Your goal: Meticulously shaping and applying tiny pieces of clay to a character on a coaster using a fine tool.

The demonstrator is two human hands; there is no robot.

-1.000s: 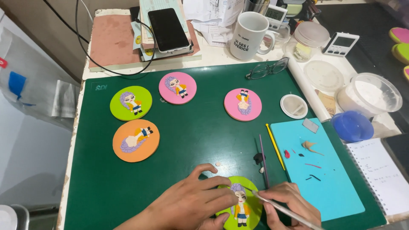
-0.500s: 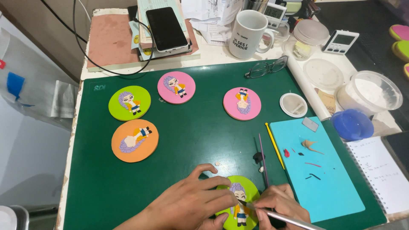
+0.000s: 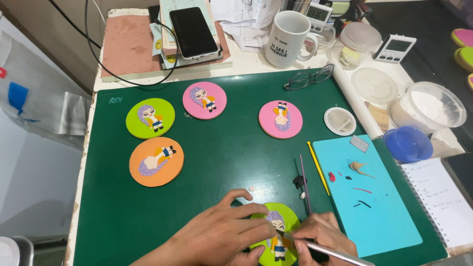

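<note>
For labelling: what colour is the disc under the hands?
Lime green disc, seen in the head view.
</note>
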